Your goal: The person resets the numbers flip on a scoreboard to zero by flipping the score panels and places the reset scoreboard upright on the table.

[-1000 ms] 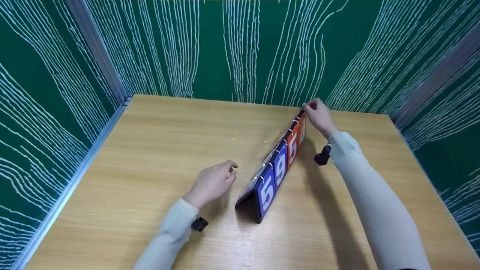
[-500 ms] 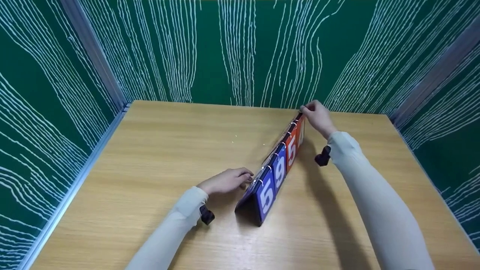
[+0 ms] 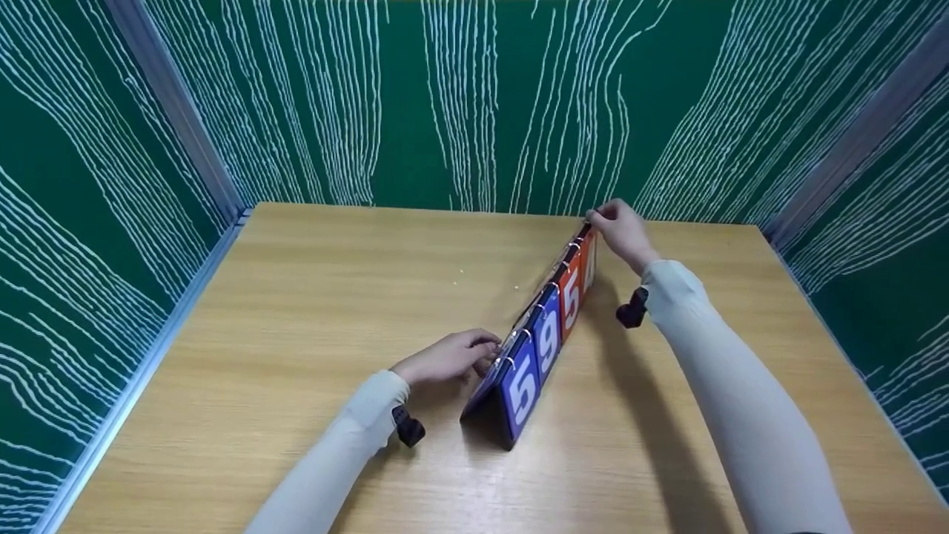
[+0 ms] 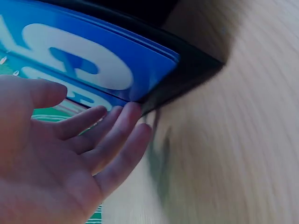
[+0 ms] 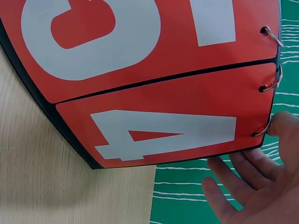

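A tent-shaped flip scoreboard (image 3: 547,337) stands on the table, running from near to far. Its right side shows blue cards "5" and "9" at the near end and red cards "5" and "4" at the far end. At the far top corner my right hand (image 3: 623,231) pinches the board's edge, with the thumb (image 5: 283,125) by the last metal ring. My left hand (image 3: 448,357) is at the near part of the left side, fingers loosely extended. In the left wrist view its fingertips (image 4: 131,111) meet the lower edge of a blue card (image 4: 145,60).
The wooden table (image 3: 296,297) is bounded by green walls (image 3: 415,111) with wavy white lines at the back and sides. Small white specks (image 3: 458,276) lie left of the scoreboard. A black wrist camera (image 3: 408,426) sits on each sleeve.
My left hand has moved right, from beside the scoreboard to its left side. My right hand keeps its hold on the far top corner. The head view has shifted slightly.
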`<state>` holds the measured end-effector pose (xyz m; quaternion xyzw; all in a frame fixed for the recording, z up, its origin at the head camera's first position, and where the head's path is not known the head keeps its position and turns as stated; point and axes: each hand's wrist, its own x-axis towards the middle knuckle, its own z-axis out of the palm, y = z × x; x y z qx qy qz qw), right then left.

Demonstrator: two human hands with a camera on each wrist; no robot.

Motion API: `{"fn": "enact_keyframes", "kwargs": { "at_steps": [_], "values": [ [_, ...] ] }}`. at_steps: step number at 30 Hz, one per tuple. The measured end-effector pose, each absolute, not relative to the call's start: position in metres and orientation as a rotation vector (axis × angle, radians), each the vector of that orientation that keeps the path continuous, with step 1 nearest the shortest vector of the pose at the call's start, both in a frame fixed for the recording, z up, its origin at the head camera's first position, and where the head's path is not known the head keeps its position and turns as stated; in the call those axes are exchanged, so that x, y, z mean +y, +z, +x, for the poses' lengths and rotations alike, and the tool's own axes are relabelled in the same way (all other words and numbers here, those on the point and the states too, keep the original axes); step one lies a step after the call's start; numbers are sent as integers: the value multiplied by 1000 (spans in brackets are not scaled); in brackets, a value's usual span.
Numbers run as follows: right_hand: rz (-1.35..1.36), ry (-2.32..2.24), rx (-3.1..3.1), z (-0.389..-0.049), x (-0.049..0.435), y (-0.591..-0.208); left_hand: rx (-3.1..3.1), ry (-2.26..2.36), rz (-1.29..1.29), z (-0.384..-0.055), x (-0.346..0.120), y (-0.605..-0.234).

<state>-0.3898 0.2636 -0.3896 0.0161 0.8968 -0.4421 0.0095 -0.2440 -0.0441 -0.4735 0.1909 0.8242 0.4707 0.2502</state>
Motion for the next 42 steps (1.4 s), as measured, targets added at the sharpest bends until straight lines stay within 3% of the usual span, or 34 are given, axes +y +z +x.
{"fn": "enact_keyframes", "kwargs": {
  "at_steps": [27,42],
  "values": [
    [51,-1423,2776,-386,263,-390,2195,1274,378,-239,-44,-479],
    [63,-1434,2771,-391,261,-392,2195,1211,485,-251,-40,-480]
  ]
}}
